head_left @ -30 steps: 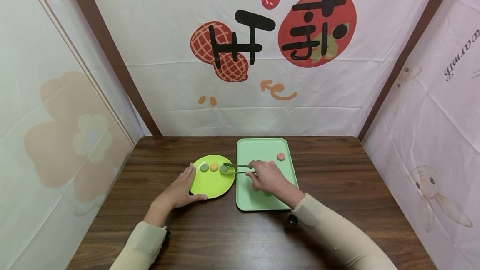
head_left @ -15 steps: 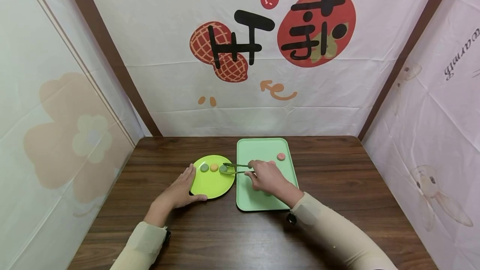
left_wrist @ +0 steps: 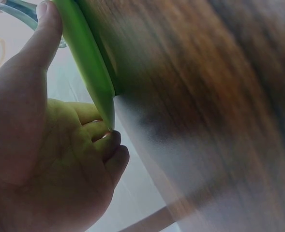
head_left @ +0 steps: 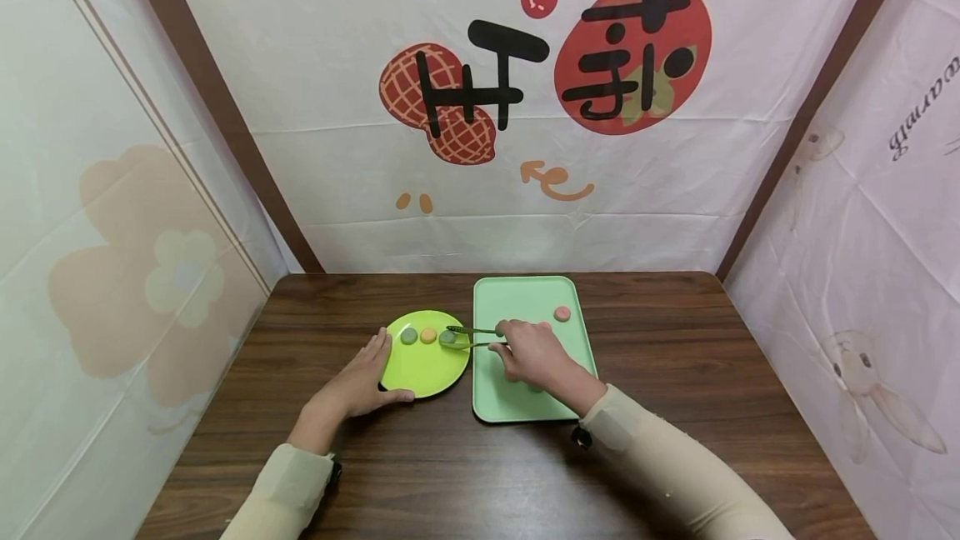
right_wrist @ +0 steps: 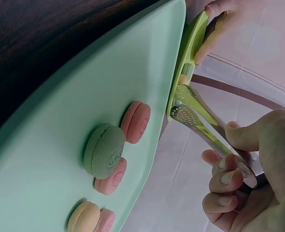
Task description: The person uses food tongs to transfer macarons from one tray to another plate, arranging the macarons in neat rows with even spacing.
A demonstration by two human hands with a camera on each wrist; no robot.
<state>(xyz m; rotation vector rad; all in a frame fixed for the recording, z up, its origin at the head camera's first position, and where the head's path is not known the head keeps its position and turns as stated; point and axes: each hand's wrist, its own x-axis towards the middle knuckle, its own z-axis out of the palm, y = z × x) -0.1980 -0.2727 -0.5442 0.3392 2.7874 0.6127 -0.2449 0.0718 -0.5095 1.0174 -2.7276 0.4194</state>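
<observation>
- While the person's left hand (head_left: 362,375) is resting against the rim of a round, glossy yellow-green plate (head_left: 423,375), its fingers are lying extended along the plate's left side and its thumb is reaching over the near edge.
- The right hand (head_left: 534,352) is gripping a pair of slim metal tongs (right_wrist: 200,129) with perforated tips, its fingers curling round the handles.
- The tongs are reaching leftward onto the plate, and their tips are standing apart on either side of a small, round grey-green macaron (head_left: 447,337); whether they are actually touching it is too small to tell.
- This piece is sitting at the right end of a row on the plate's far half, with a round yellow-orange macaron (head_left: 428,335) lying in the middle and a second grey-green one (head_left: 408,335) at the left end.
- Just right of the plate, a rectangular mint-green tray (head_left: 513,298) is lying under the right hand, holding pink macarons (right_wrist: 136,122), a thick green macaron (right_wrist: 103,152) and a cream macaron (right_wrist: 83,217).
- Plate and tray are both resting on a dark brown wood-grain table (head_left: 480,482).
</observation>
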